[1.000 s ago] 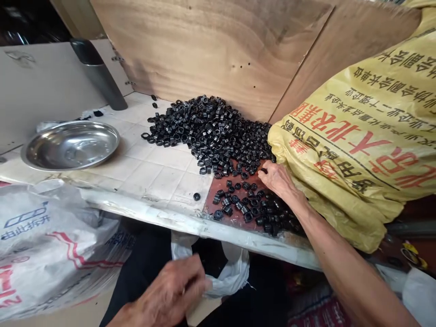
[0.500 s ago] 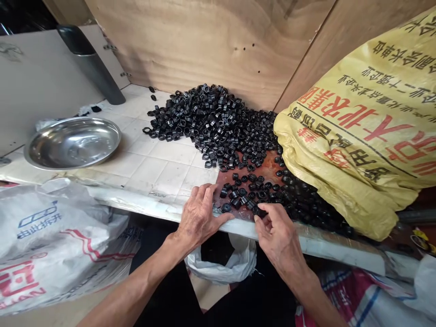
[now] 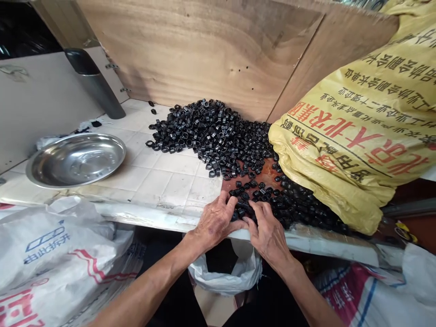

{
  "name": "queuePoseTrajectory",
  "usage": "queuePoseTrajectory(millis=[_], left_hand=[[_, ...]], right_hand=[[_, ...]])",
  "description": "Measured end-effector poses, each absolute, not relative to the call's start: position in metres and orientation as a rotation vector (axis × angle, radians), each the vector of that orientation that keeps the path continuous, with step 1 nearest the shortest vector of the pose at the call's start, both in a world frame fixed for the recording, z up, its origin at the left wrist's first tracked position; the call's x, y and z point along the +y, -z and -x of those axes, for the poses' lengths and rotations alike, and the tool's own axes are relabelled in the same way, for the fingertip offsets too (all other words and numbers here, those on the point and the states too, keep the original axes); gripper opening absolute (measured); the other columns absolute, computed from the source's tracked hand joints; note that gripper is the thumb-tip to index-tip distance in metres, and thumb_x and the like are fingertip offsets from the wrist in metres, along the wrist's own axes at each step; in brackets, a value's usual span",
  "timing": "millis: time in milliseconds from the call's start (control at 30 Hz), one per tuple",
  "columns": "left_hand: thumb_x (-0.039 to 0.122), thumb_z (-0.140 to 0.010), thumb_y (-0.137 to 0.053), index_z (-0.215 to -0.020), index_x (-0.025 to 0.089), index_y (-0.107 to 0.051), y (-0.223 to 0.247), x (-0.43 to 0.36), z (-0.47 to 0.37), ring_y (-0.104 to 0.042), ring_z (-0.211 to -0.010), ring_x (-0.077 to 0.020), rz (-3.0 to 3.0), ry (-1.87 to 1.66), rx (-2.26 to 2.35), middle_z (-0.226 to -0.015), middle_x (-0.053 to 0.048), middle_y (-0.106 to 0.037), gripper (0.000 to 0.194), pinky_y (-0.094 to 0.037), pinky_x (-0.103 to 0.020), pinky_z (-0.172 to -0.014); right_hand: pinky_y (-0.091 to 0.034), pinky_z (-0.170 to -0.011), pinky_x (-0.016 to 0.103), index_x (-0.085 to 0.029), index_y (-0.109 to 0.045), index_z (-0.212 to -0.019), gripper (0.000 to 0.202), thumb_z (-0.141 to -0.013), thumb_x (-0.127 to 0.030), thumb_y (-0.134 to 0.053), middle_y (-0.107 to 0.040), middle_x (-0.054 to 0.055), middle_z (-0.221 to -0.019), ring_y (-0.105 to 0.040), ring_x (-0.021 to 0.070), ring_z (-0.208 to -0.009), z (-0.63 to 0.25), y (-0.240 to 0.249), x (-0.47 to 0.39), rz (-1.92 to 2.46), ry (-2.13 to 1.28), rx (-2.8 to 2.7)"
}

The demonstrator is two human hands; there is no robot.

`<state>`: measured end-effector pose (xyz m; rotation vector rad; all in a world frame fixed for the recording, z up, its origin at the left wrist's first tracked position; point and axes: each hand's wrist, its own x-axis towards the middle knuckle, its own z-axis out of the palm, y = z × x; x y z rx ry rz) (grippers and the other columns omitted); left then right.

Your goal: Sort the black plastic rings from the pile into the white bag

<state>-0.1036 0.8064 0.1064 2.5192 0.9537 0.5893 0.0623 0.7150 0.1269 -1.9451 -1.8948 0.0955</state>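
Note:
A heap of small black rings (image 3: 218, 131) lies on the white tiled tabletop (image 3: 153, 181) against the wooden board. Nearer the front edge, small black round parts (image 3: 265, 193) are spread over a reddish patch. My left hand (image 3: 218, 218) rests at the edge beside these parts, fingers apart, thumb pointing right. My right hand (image 3: 267, 227) is just right of it, fingers bent down at the parts; whatever is between its fingertips is hidden. The two hands nearly touch at the thumbs.
A steel bowl (image 3: 76, 161) and a dark bottle (image 3: 97, 84) stand at the left. A yellow printed sack (image 3: 340, 150) leans over the right side. Below the edge hangs an open white bag (image 3: 226, 277), with a white sack (image 3: 68, 259) at lower left.
My left hand has moved right, closer to the loose black parts. My right hand has shifted slightly left, so the hands are nearer each other. The camera view has tilted a little.

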Motion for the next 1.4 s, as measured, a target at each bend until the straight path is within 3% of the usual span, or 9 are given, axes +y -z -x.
queuePoseTrajectory(millis=[167, 433, 700, 833, 967, 1133, 1200, 1300, 1400], left_hand=[[0.062, -0.096, -0.048, -0.112, 0.020, -0.041, -0.101, 0.814, 0.102, -0.068, -0.091, -0.0259, -2.579, -0.584, 0.761, -0.108, -0.009, -0.057, 0.046, -0.058, -0.037, -0.067], [0.050, -0.098, -0.053, -0.121, 0.022, -0.038, -0.117, 0.820, 0.108, -0.067, -0.069, -0.0195, -2.360, -0.466, 0.538, -0.084, 0.001, -0.059, 0.039, -0.045, -0.027, -0.058], [0.032, -0.102, -0.049, -0.114, 0.021, -0.043, -0.114, 0.791, 0.125, -0.066, -0.082, -0.0185, -2.543, -0.621, 0.397, -0.097, -0.005, -0.063, 0.018, -0.050, -0.026, -0.063], [0.020, -0.099, -0.052, -0.111, 0.020, -0.047, -0.085, 0.742, 0.152, -0.065, -0.078, -0.0182, -2.619, -0.684, 0.407, -0.099, -0.008, -0.066, 0.013, -0.053, -0.028, -0.062], [0.014, -0.096, -0.053, -0.105, 0.018, -0.050, -0.028, 0.705, 0.165, -0.069, -0.081, -0.0197, -2.548, -0.705, 0.421, -0.102, -0.011, -0.069, 0.011, -0.058, -0.031, -0.067], [0.031, -0.088, -0.071, -0.122, 0.015, -0.051, 0.022, 0.704, 0.155, -0.072, -0.099, -0.0308, -2.567, -0.456, 0.654, -0.121, -0.019, -0.065, 0.042, -0.063, -0.041, -0.076], [0.028, -0.089, -0.070, -0.115, 0.015, -0.056, 0.017, 0.707, 0.154, -0.072, -0.100, -0.0317, -2.604, -0.422, 0.624, -0.116, -0.017, -0.067, 0.032, -0.063, -0.042, -0.077], [0.016, -0.096, -0.058, -0.098, 0.017, -0.058, -0.019, 0.710, 0.158, -0.070, -0.087, -0.0227, -2.541, -0.555, 0.476, -0.096, -0.008, -0.069, 0.002, -0.059, -0.034, -0.075], [0.011, -0.094, -0.060, -0.105, 0.017, -0.058, -0.071, 0.716, 0.156, -0.066, -0.082, -0.0185, -2.439, -0.783, 0.440, -0.093, -0.006, -0.067, 0.013, -0.055, -0.030, -0.072]], right_hand=[[-0.057, -0.095, 0.045, -0.016, -0.049, -0.137, 0.038, -0.100, -0.023, -0.047, -0.057, 0.016, -0.126, -0.062, 0.0281, -0.115, -0.071, -0.122, 0.715, 1.810, -0.161, -1.916], [-0.052, -0.105, 0.047, -0.016, -0.038, -0.150, 0.051, -0.099, -0.021, -0.046, -0.055, 0.017, -0.137, -0.057, 0.0293, -0.126, -0.084, -0.121, 0.720, 1.668, -0.333, -2.033], [-0.051, -0.107, 0.046, -0.016, -0.040, -0.147, 0.051, -0.096, -0.012, -0.047, -0.059, 0.017, -0.135, -0.057, 0.0267, -0.129, -0.080, -0.125, 0.701, 1.435, -0.321, -2.060], [-0.056, -0.100, 0.045, -0.013, -0.033, -0.153, 0.059, -0.096, -0.010, -0.047, -0.063, 0.020, -0.133, -0.061, 0.0291, -0.125, -0.062, -0.115, 0.661, 1.379, -0.169, -2.220], [-0.060, -0.091, 0.041, -0.005, -0.042, -0.146, 0.053, -0.094, -0.008, -0.047, -0.066, 0.023, -0.129, -0.067, 0.0305, -0.116, -0.047, -0.076, 0.632, 1.439, -0.178, -2.322], [-0.062, -0.084, 0.040, -0.007, -0.058, -0.133, 0.042, -0.091, -0.011, -0.054, -0.068, 0.021, -0.123, -0.071, 0.0304, -0.105, -0.045, -0.050, 0.626, 1.770, -0.439, -2.349], [-0.061, -0.080, 0.037, -0.012, -0.062, -0.126, 0.034, -0.093, -0.010, -0.052, -0.072, 0.015, -0.111, -0.073, 0.0259, -0.094, -0.047, -0.063, 0.622, 1.771, -0.433, -2.322], [-0.057, -0.079, 0.031, -0.016, -0.063, -0.120, 0.027, -0.098, -0.010, -0.047, -0.072, 0.009, -0.097, -0.070, 0.0199, -0.087, -0.055, -0.098, 0.623, 1.648, -0.235, -2.123], [-0.053, -0.074, 0.031, -0.017, -0.066, -0.112, 0.018, -0.100, -0.016, -0.052, -0.068, 0.008, -0.091, -0.068, 0.0198, -0.081, -0.072, -0.131, 0.649, 1.815, 0.112, -1.824]])
